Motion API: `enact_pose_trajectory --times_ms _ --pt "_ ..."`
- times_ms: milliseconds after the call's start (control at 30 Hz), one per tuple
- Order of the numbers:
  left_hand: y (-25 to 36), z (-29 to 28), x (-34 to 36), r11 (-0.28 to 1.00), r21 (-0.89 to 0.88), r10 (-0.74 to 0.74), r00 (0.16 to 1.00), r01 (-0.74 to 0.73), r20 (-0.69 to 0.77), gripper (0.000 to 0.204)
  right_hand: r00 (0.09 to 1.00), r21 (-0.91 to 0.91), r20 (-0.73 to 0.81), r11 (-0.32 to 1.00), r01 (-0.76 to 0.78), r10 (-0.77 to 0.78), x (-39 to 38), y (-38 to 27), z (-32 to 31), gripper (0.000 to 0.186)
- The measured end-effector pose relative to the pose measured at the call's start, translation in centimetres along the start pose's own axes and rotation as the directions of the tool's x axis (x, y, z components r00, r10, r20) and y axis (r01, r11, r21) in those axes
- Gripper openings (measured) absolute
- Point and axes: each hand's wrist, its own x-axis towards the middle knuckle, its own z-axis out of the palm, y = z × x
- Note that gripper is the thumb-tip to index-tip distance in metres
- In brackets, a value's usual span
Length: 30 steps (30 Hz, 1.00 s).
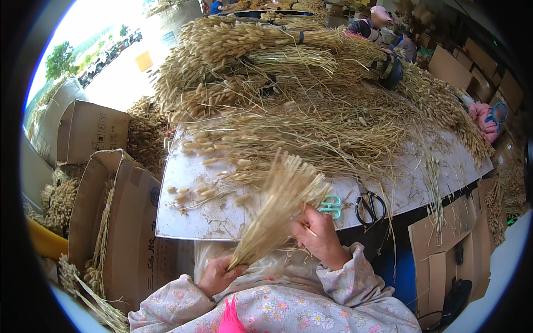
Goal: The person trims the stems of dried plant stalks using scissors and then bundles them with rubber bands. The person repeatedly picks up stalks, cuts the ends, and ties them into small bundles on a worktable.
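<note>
My left hand [218, 275] grips the lower end of a bundle of dried grass stems [277, 208], which fans upward over the edge of the white table [183, 216]. My right hand [319, 233] rests against the bundle's right side, with a thin stem between its fingers. Loose dried stems with pale seed heads [311, 130] lie spread across the table just beyond the bundle. Both forearms wear floral sleeves.
Teal-handled scissors [332, 206] and black-handled scissors [370, 206] lie at the table's near edge. Tied bundles of dried grass [261, 50] pile up at the back. Open cardboard boxes [119, 222] stand at the left, more boxes [444, 261] at the right. Other people sit at the far side.
</note>
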Motion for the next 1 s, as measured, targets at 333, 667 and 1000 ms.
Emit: enact_pose_trajectory --times_ms 333,667,1000 --pt "0.0 -1.0 -0.1 0.85 -0.427 -0.166 0.926 0.309 0.34 0.028 0.96 0.431 0.246 0.871 -0.234 0.136 0.0 2.0 0.4 0.015" --pt "-0.1 -1.1 -0.2 0.763 -0.471 -0.248 0.872 0.444 0.421 0.029 0.992 0.61 -0.027 0.788 -0.085 0.127 0.0 1.7 -0.5 0.02" --pt "-0.9 -0.9 -0.4 0.785 -0.478 -0.25 0.908 0.394 0.337 0.025 0.897 0.63 -0.423 0.669 0.394 -0.13 -1.0 -0.6 -7.4 0.024"
